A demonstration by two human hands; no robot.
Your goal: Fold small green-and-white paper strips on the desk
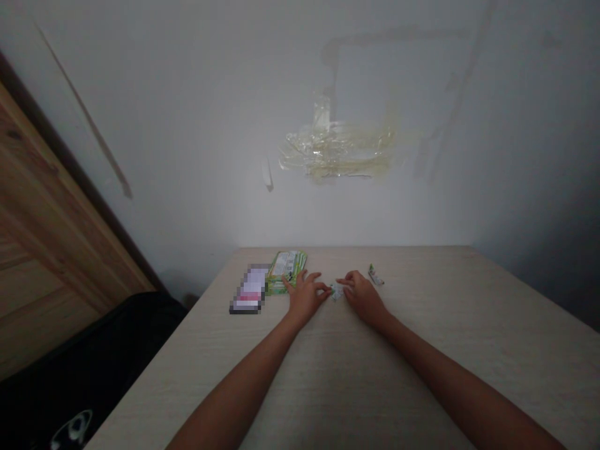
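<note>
A small whitish piece with printing and a bit of green point(336, 290), perhaps paper or foil, lies between my two hands at the middle of the table. My left hand point(304, 297) pinches its left edge between thumb and forefinger, with the other fingers spread. On the opposite side, my right hand point(364, 300) has its fingertips closed at the right edge. A stack of green and white printed packets point(287, 265) sits just behind my left hand. Beyond my right hand rests a small narrow green and white wrapper point(375, 275).
A phone with a blurred-out screen point(250, 290) lies left of the packets. The pale wooden table point(422, 331) meets a wall patched with clear tape point(347, 150). At the left are a wooden panel point(42, 206) and a black cloth-like thing point(94, 356).
</note>
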